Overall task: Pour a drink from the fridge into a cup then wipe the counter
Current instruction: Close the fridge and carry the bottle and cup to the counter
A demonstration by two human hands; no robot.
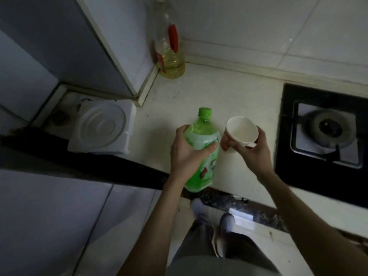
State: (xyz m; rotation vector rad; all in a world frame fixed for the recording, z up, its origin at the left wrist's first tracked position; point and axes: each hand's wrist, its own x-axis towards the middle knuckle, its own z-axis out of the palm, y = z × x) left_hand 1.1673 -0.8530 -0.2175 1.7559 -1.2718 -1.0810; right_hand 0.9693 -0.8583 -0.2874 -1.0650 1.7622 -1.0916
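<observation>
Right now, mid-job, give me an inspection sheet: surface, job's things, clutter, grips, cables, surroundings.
Surface: pale counter, faint specks, no spill seen.
Job's things: green bottle, cap on; paper cup, empty, tilted; no cloth seen.
Clutter: oil bottle in back corner; white lidded box left of counter.
Grips: left hand wraps green bottle; right hand holds paper cup.
Cables: nothing seen.
Surroundings: gas hob right; fridge left; tiled wall behind.

Small home kitchen. Gas hob [326,128] sunk in pale worktop [229,96], tiled wall [258,26] behind hob, cooking-oil bottle [171,56] well left of hob in corner, fridge [89,46] further left.
</observation>
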